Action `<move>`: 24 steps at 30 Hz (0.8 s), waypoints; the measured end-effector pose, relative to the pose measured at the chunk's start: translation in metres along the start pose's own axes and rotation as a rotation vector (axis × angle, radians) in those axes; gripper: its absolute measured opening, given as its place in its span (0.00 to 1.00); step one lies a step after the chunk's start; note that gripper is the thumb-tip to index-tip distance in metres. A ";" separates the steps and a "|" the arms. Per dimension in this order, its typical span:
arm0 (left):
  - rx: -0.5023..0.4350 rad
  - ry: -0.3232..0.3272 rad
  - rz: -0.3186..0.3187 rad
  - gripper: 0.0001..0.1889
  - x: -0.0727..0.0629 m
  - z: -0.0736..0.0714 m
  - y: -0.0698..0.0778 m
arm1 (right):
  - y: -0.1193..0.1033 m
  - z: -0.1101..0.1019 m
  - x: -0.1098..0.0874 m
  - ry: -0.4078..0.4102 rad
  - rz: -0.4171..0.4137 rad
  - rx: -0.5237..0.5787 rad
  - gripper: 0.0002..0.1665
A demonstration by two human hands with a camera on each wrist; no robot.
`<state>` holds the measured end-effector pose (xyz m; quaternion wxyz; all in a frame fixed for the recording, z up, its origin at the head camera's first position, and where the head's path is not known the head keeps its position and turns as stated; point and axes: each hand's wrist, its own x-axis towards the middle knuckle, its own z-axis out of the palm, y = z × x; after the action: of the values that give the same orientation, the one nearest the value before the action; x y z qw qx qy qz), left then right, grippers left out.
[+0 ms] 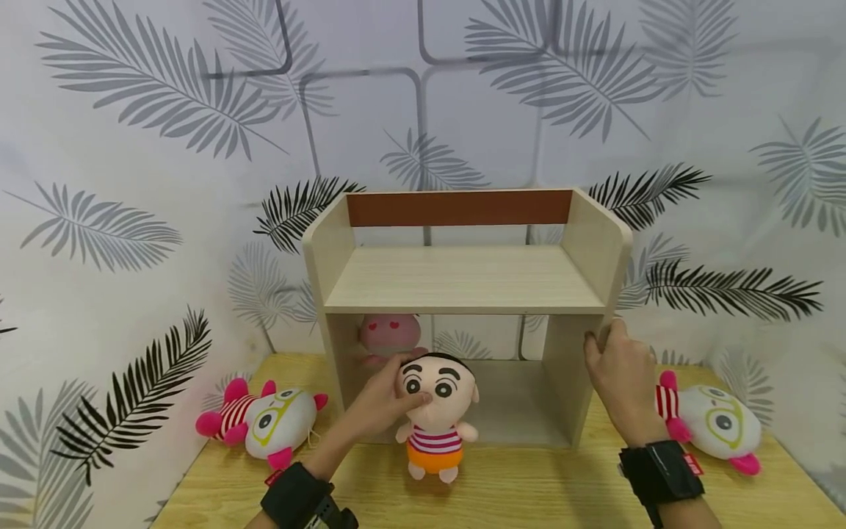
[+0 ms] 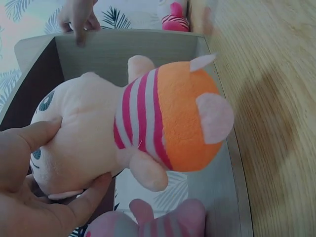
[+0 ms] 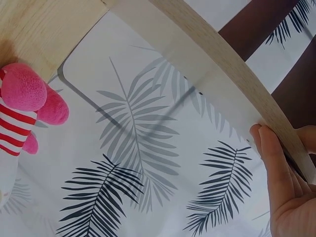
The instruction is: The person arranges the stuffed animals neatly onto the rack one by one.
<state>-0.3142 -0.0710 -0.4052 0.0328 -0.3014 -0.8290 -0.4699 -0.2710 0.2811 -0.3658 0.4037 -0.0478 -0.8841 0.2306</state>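
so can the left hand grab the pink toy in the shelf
Probably not: the left hand grips the doll, partly in front of the pink toy; otherwise the open shelf likely leaves a way in.

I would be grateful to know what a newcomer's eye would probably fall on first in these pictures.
Probably the doll in orange shorts, its head held by the left hand before the pale shelf unit. Next, perhaps, the pink toy partly hidden behind it in the lower compartment, and two white-faced toys lying on the table, one each side.
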 end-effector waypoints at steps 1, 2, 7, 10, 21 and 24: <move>-0.003 0.003 0.007 0.35 0.003 0.003 0.001 | 0.000 0.000 0.000 -0.002 0.001 0.003 0.18; -0.004 0.004 0.012 0.35 0.006 0.006 0.002 | 0.001 0.000 0.001 -0.001 0.001 0.002 0.18; -0.013 -0.026 0.035 0.34 0.023 0.022 0.005 | 0.002 -0.001 0.001 0.031 -0.014 -0.006 0.18; -0.057 -0.070 0.060 0.34 0.032 0.032 0.006 | 0.002 0.000 0.001 0.052 -0.033 -0.013 0.17; 0.029 -0.025 0.087 0.36 0.059 0.064 0.012 | 0.004 0.002 0.001 0.061 -0.053 -0.019 0.16; 0.031 0.029 0.098 0.36 0.067 0.073 0.012 | 0.004 0.002 0.002 0.058 -0.059 -0.026 0.16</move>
<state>-0.3460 0.0236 -0.4135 0.0725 -0.3343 -0.8200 -0.4589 -0.2741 0.2846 -0.3674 0.4353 -0.0338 -0.8759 0.2056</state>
